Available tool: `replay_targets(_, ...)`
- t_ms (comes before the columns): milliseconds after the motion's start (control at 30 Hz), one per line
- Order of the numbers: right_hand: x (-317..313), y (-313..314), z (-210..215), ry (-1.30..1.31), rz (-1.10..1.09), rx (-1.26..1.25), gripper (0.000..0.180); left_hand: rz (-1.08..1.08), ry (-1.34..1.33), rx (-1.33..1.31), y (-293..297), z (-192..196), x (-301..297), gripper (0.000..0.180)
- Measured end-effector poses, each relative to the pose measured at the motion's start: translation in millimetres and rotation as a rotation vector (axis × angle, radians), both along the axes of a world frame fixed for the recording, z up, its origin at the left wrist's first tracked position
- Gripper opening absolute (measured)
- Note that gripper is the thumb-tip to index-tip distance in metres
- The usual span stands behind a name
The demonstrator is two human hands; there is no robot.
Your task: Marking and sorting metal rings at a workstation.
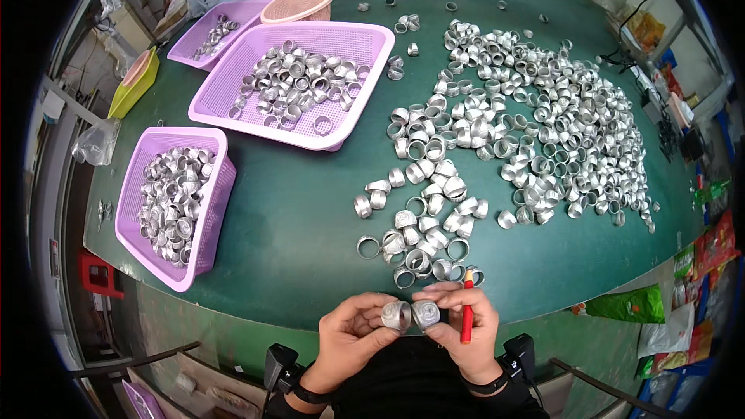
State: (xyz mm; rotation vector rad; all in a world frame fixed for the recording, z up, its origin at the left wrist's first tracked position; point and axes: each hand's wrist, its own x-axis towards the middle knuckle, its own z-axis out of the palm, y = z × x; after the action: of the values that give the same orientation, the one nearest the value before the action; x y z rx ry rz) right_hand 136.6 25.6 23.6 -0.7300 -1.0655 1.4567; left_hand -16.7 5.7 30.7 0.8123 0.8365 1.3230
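Right at the near edge of the green bench [310, 225], the left hand [353, 334] pinches one small silver metal cap [396, 315], and the right hand [458, 326] pinches a second cap [426, 314] while a red pen [467, 310] sits tucked between its fingers. The two caps touch. Held only by fingertips over the edge, either could slip and drop to the floor, or the pen could mark one. Three lilac baskets [295, 77] hold caps, one pink basket [298, 3] stands at the far edge, and the loose caps [528, 124] are too many to count.
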Motion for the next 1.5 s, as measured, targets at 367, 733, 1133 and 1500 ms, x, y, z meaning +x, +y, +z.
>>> replay_targets(367, -5, -2, 6, 0.118, -0.079, -0.244, 0.029, -0.036, -0.162, -0.144, 4, 12, 9, 0.027)
replay_targets(733, 12, 9, 17, -0.501, -0.029, 0.295, 0.039, 0.086, 0.752, 0.251, 6, 16, 3, 0.035)
replay_targets(1133, 20, 1, 13, 0.366, 0.239, -0.622, 0.021, -0.100, -0.184, -0.194, 6, 9, -7, 0.030)
replay_targets(1500, 15, 0, 17, 0.272, 0.191, -0.653, 0.021, -0.152, 0.309, -0.019, 6, 16, 6, 0.046)
